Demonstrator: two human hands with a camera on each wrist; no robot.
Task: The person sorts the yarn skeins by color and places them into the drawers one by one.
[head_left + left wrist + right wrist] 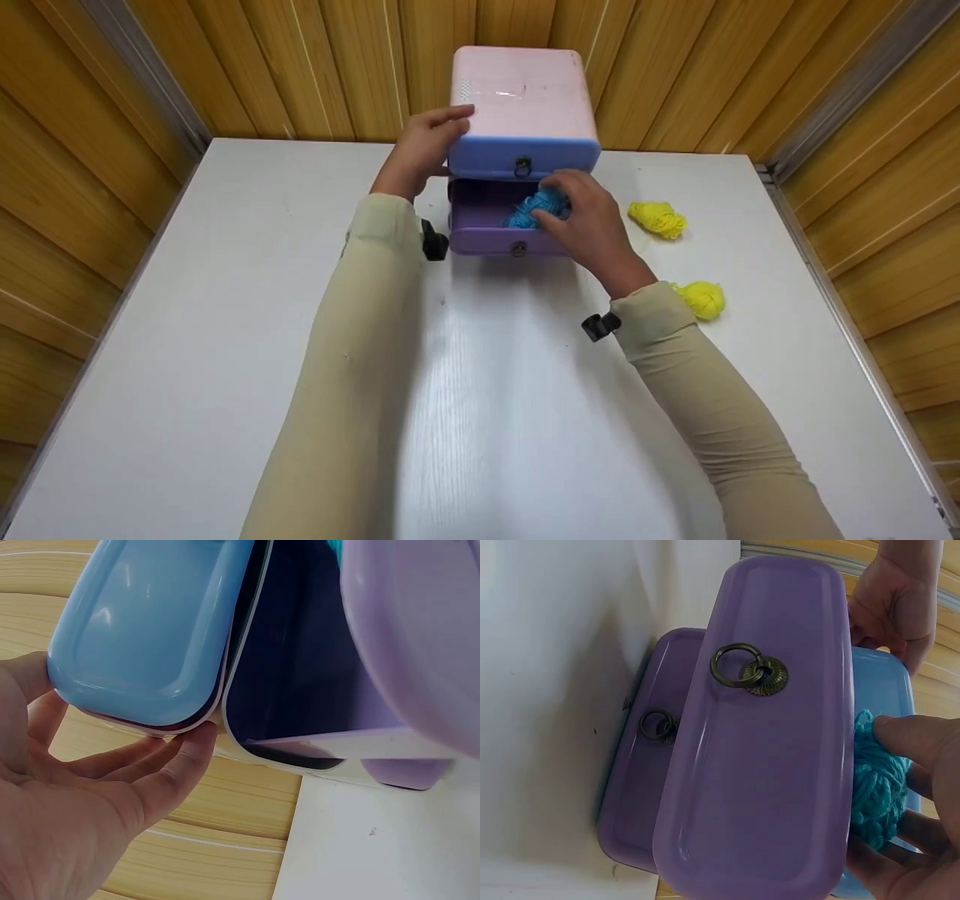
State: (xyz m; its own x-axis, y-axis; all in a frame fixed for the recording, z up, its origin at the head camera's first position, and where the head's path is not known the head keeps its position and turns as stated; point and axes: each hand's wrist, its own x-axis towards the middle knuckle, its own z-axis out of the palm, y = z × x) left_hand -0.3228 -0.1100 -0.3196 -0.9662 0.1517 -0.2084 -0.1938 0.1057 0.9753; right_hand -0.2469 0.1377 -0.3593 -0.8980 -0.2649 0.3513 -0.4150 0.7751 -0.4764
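Blue yarn (pixel 531 210) is pinched in the right hand (pixel 596 225), right at the pulled-out purple drawer (pixel 486 242). Left hand (pixel 426 144)'s just resting, fingers spread, on the pink cabinet (pixel 529 97)'s left side. Two yellow yarn balls (pixel 657 219) sit right, one nearer, on the white table (pixel 225 315).

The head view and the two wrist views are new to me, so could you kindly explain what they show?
No robot here: a person works bare-handed. The wide picture comes from a camera on the person's head, the two close-ups from one on each wrist. On the white table stands a drawer cabinet with a pink top; to its right lie one yellow yarn bundle and, nearer the person, another yellow bundle. The right hand holds a blue yarn bundle at the pulled-out purple drawer, while the left hand touches the cabinet's upper side.
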